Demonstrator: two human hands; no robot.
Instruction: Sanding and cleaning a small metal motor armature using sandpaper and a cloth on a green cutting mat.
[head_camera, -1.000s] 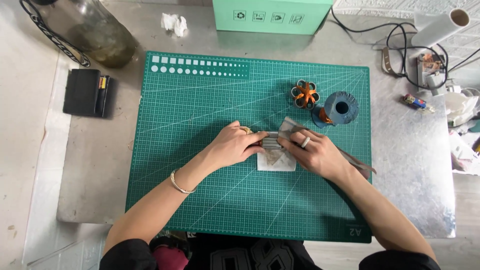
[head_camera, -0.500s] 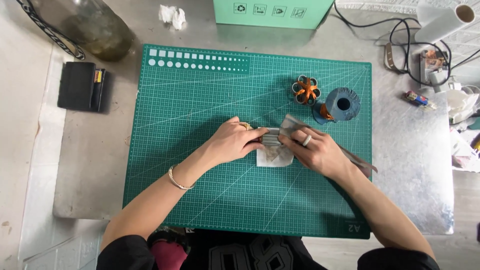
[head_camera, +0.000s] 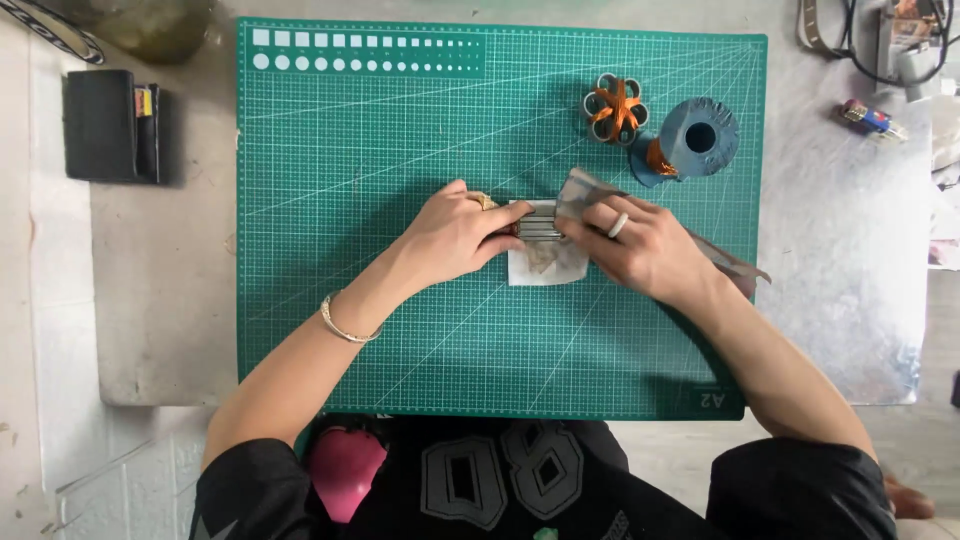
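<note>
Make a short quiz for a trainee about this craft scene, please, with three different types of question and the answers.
1. True or false: both hands touch the small grey bundle on the green cutting mat.
2. Which hand wears a ring with a pale band? A) left hand B) right hand
3. Fill in: the blue spool stands beside a ring of small tubes tied with ____ thread.

Key: 1 true; 2 B; 3 orange.

Small grey bundle (head_camera: 538, 222) on white paper (head_camera: 545, 265)
</note>
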